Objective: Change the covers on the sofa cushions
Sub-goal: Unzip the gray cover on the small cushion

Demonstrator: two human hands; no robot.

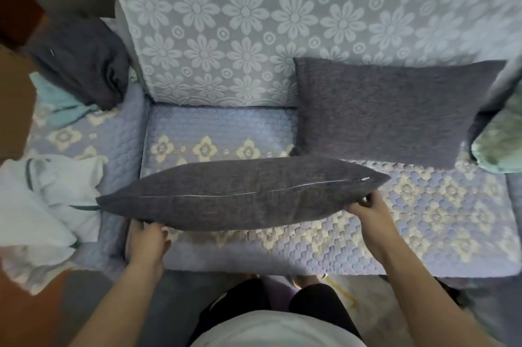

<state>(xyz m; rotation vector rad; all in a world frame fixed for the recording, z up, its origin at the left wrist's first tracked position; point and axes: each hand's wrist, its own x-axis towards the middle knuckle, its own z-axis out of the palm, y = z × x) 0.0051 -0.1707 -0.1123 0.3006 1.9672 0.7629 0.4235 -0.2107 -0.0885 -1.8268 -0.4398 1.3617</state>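
Head view. You hold the grey cushion (243, 194) by its two ends, edge-up above the front of the sofa seat (423, 219). Its long axis runs left to right across you, tilted a little so the right end sits farther from you than the left. The zip (248, 191) lies along the upward edge, appears closed along its length, and its pull (365, 178) sits at the right end.

Your left hand (148, 239) holds the near-left underside of the cushion; the fingers are curled up under the fabric, tips hidden, so the exact clamp cannot be read. Your right hand (364, 206) pinches the right corner, fingers curled around the cloth just below the zip pull.

Key relation: the pull is just beside your right fingers and well apart from your left hand, so the right hand is the nearer one for any work on the zip. Judgement: this cushion looks dressed, and what is left is to place it.

Second grey cushion (389, 112) leans on the flowered backrest (226, 21), far right. Dark grey cloth (84, 64) lies bunched far left; white fabric (50, 199) is heaped at near left.
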